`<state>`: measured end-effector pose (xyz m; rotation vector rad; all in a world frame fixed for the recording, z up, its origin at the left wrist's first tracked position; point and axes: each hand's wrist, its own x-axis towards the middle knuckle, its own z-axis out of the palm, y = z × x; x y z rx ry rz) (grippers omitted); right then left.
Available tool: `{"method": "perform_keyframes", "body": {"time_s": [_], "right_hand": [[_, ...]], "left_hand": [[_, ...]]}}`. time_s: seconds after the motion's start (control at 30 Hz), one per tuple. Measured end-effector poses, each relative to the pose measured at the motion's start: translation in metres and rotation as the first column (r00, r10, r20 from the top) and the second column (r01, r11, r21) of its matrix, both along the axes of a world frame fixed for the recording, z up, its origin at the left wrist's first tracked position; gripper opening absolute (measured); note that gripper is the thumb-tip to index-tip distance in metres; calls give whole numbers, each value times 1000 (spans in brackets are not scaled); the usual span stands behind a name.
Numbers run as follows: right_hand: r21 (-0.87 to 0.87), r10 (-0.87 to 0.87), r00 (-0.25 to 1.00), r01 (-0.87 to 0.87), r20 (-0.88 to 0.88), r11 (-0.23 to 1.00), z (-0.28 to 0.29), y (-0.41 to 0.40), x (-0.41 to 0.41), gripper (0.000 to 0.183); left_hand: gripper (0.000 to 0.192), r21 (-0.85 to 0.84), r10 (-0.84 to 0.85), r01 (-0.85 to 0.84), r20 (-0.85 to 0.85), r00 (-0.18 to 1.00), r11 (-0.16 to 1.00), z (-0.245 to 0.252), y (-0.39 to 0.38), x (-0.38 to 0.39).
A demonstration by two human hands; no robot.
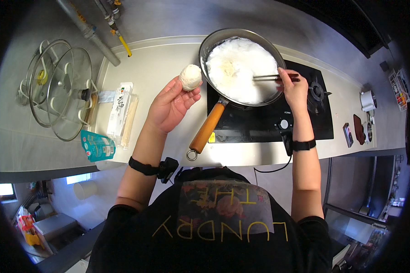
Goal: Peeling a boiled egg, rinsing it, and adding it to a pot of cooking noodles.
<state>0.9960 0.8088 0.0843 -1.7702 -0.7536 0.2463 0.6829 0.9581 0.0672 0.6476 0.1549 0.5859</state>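
My left hand holds a smooth, pale ball of dough between thumb and fingers, just left of the pan's rim. In my right hand is a pair of dark chopsticks, their tips over white foam in a deep frying pan. The foam fills most of the pan, with a yellowish patch near its left side; what lies beneath is hidden. The pan rests on the left burner of a black gas hob, its wooden handle pointing toward me.
Left on the counter are a teal pouch, a pack of dried noodles and glass lids on a rack. A bare burner sits right of the pan. Farther right lie a phone and a white pot.
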Motion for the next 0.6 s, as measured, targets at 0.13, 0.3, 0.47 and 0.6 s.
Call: {"method": "perform_keyframes", "body": {"time_s": [0.13, 0.3, 0.47, 0.6], "right_hand": [[-121, -72, 997, 75, 27, 990, -4, -9, 14, 27], [49, 26, 990, -20, -137, 999, 25, -21, 10, 27], [-173, -130, 988, 115, -80, 978, 28, -43, 35, 30], [-18, 54, 906, -67, -420, 998, 0, -27, 6, 27]], "left_hand": [[43, 14, -27, 26, 6, 1000, 1000, 6, -3, 6], [43, 9, -9, 9, 3, 1000, 1000, 3, -1, 2], [43, 12, -19, 19, 8, 1000, 1000, 5, -3, 1], [40, -12, -12, 12, -1, 1000, 1000, 8, -8, 7]]}}
